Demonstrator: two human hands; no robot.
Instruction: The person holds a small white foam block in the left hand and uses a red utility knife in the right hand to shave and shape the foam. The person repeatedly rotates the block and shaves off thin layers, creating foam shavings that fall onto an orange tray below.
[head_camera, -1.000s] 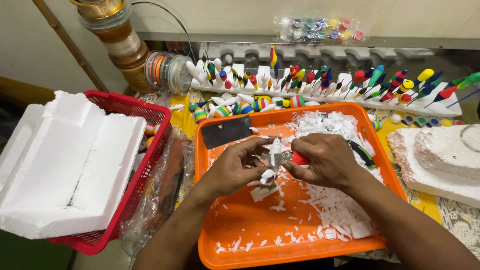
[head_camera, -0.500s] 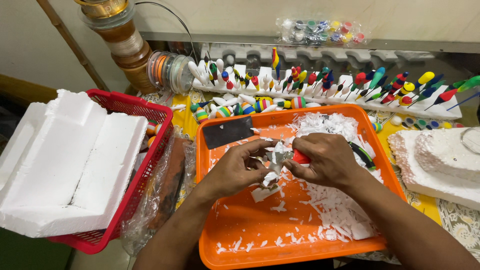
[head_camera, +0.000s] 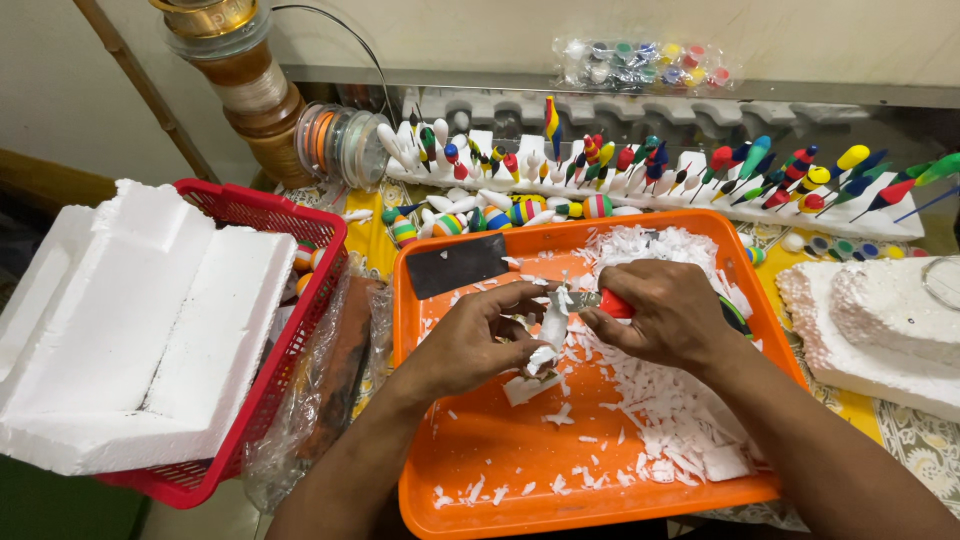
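Note:
My left hand (head_camera: 478, 338) pinches a small white foam piece (head_camera: 551, 326) over the orange tray (head_camera: 470, 460). My right hand (head_camera: 668, 315) grips a red-handled knife (head_camera: 606, 301), its blade resting against the foam piece. White foam shavings (head_camera: 668, 410) lie heaped under and right of both hands. A dark flat blade (head_camera: 456, 265) rests in the tray's far left corner.
A red basket (head_camera: 262, 352) at left holds large white foam blocks (head_camera: 130, 320). A row of painted fishing floats (head_camera: 640, 170) stands on a foam rack behind the tray. Spools of line (head_camera: 340, 142) sit at back left. More foam slabs (head_camera: 880, 320) lie at right.
The knife blade has worked a little along the foam piece, and my left fingers have shifted their hold slightly. Both hands stay over the same spot of the tray.

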